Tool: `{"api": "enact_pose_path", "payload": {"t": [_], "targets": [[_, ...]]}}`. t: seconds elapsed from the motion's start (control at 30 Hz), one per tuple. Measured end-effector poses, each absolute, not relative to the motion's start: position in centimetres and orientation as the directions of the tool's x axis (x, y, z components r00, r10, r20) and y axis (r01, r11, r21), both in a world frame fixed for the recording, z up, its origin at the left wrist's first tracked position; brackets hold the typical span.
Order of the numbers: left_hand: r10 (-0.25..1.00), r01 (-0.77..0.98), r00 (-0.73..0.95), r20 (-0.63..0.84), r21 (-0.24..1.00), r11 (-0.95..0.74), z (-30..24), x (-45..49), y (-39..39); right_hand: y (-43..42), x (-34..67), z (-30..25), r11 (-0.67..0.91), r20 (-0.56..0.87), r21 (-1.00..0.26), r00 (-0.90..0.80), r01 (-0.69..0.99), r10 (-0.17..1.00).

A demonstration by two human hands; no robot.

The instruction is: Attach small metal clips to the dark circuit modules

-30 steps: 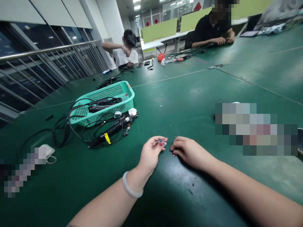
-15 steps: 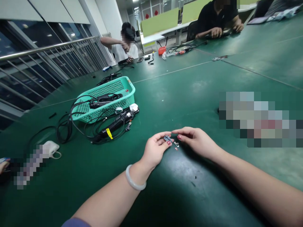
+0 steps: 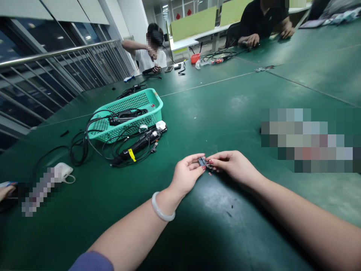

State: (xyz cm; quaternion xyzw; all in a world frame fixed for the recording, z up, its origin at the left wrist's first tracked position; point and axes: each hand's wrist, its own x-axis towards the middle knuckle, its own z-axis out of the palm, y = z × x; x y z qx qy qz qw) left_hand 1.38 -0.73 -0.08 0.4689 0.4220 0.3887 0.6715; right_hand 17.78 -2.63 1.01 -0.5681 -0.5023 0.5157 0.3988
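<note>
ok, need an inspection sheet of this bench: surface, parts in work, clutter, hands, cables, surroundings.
Surface: green table, seams and glare visible.
Parts in work: small grey part between the hands; fine detail too small to read.
Clutter: dark scrap near the right forearm; teal basket; black device with yellow tag beside it; two pixelated patches, contents unreadable.
Hands: left hand holds the grey part; right hand has its fingertips close beside it, grip unclear.
Cables: black cables looped over the basket's edge onto the table.
Surroundings: two people seated across the table; metal railing by windows.
</note>
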Motion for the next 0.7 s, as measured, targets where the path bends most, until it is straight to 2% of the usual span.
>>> {"api": "enact_pose_path", "payload": {"t": [0.2,0.4,0.7], "targets": [[0.917,-0.115,0.331,-0.220,0.956,0.271,0.12,1.58,-0.87,-2.65,17.66,0.59,-0.084,-0.081,-0.940,0.024,0.330,0.996],[0.920,-0.118,0.337,-0.203,0.960,0.255,0.15,1.61,-0.87,-2.81,17.11,0.64,-0.057,-0.045,-0.900,0.039,0.432,0.998],[0.919,-0.165,0.338,-0.202,0.949,0.269,-0.23,1.25,-0.50,-2.73,17.21,-0.06,0.004,0.019,-0.932,0.040,0.362,0.999]]}}
